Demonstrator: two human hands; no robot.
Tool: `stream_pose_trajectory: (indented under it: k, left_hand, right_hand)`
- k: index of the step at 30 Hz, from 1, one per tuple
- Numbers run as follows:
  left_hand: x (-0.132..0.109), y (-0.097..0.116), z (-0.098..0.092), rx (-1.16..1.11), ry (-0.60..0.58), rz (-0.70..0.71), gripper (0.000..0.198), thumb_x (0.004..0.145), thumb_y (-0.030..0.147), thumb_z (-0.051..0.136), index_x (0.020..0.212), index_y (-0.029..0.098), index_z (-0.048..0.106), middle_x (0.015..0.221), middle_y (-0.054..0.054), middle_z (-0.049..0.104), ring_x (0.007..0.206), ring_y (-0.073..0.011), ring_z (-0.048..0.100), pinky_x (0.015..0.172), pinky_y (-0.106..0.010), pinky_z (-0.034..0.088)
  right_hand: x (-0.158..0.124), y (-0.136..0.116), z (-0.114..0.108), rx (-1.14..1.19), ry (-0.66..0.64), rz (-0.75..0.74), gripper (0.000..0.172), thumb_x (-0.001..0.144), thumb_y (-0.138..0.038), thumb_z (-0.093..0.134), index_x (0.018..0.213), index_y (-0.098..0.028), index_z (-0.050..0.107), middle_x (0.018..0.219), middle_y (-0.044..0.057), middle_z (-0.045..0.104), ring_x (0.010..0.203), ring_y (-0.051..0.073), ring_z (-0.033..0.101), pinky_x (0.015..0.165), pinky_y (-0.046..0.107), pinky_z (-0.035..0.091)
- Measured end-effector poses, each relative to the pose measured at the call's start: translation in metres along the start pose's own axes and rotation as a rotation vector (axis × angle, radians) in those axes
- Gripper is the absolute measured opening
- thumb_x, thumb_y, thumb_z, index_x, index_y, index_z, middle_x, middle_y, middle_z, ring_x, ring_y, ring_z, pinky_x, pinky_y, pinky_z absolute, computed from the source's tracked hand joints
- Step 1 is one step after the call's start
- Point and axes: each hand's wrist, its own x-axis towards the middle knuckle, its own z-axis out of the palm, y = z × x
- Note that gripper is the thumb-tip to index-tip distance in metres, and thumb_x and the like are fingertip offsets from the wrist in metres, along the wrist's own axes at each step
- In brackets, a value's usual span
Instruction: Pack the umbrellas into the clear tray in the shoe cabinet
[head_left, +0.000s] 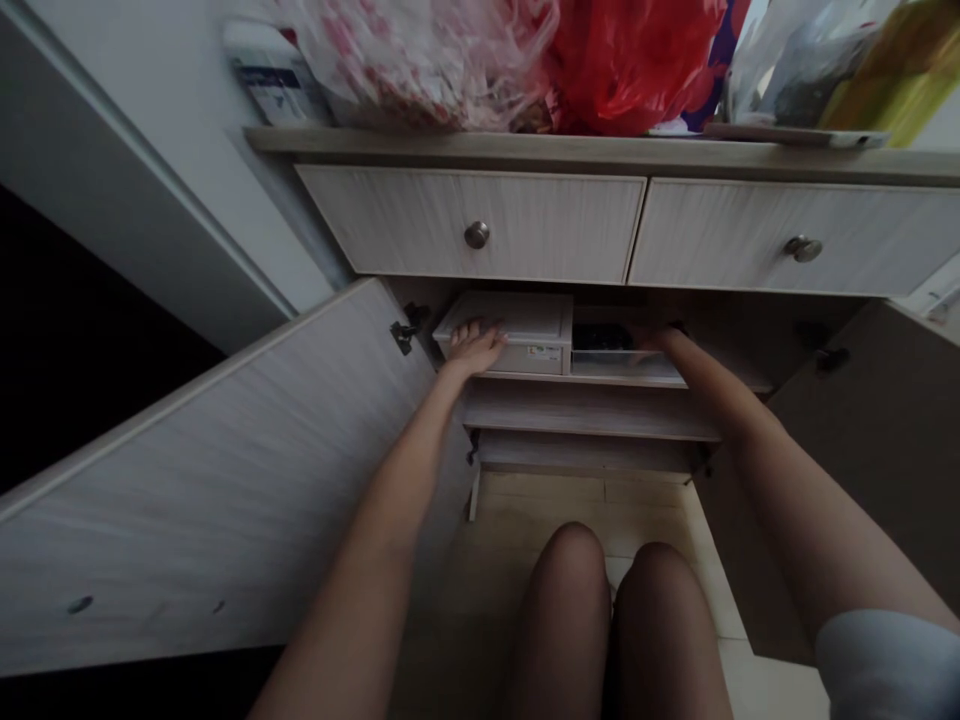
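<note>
The left hand [474, 347] has its grip on the near left corner of a white box [525, 322], with the fingers hooked over the top edge and the thumb along the front. The box sits on the top shelf [592, 381] inside the open cabinet. Just right of that grip stands a clear tray [609, 358] with dark contents. The right hand [661, 340] reaches to the tray's far side. Its grip is in shadow, so I cannot tell whether it is wide or closed. The open door [225, 470] lies left of the left grip.
</note>
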Motion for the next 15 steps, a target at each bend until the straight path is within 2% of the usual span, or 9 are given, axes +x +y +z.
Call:
stream_pose_trajectory:
  k: [3,7,10,13,15]
  left_hand:
    - [0.0,0.0,0.0,0.002,0.0,-0.001,0.061,0.098,0.05,0.015,0.152,0.028,0.035,0.157,-0.013,0.035,0.144,-0.0352,0.033,0.114,-0.052,0.026]
    - [0.001,-0.002,0.001,0.014,0.015,0.004,0.062,0.098,0.051,0.015,0.152,0.027,0.034,0.158,-0.013,0.034,0.145,-0.0343,0.03,0.115,-0.052,0.024]
    - [0.002,-0.002,0.002,0.011,0.017,0.01,0.063,0.098,0.052,0.014,0.152,0.027,0.034,0.157,-0.014,0.035,0.145,-0.0356,0.03,0.114,-0.054,0.025]
    - [0.003,-0.002,0.003,0.0,0.017,0.012,0.063,0.098,0.052,0.014,0.153,0.027,0.033,0.158,-0.014,0.034,0.145,-0.0365,0.03,0.114,-0.055,0.025]
    - [0.003,-0.002,0.003,0.001,0.015,0.009,0.063,0.098,0.051,0.015,0.153,0.027,0.033,0.157,-0.015,0.034,0.145,-0.0372,0.03,0.113,-0.056,0.025]
  right_hand:
    - [-0.001,0.0,-0.012,-0.165,-0.035,-0.061,0.101,0.063,-0.046,0.08,0.15,-0.019,0.038,0.15,0.019,0.042,0.135,0.039,0.042,0.111,0.052,0.033]
    - [-0.01,0.011,-0.037,-0.218,0.115,0.045,0.105,0.063,-0.045,0.081,0.153,-0.018,0.033,0.152,0.021,0.037,0.138,0.044,0.033,0.113,0.058,0.024]
    - [-0.023,0.03,-0.052,-0.182,0.235,0.148,0.095,0.072,-0.039,0.076,0.152,-0.011,0.032,0.151,0.022,0.039,0.141,0.041,0.028,0.117,0.052,0.02]
    - [-0.042,0.052,-0.058,-0.102,0.35,0.339,0.082,0.085,-0.041,0.065,0.151,-0.006,0.032,0.149,0.025,0.039,0.141,0.039,0.026,0.116,0.053,0.017]
    - [-0.057,0.065,-0.057,-0.025,0.334,0.588,0.083,0.087,-0.047,0.063,0.15,-0.003,0.031,0.149,0.031,0.035,0.14,0.042,0.024,0.112,0.058,0.019]
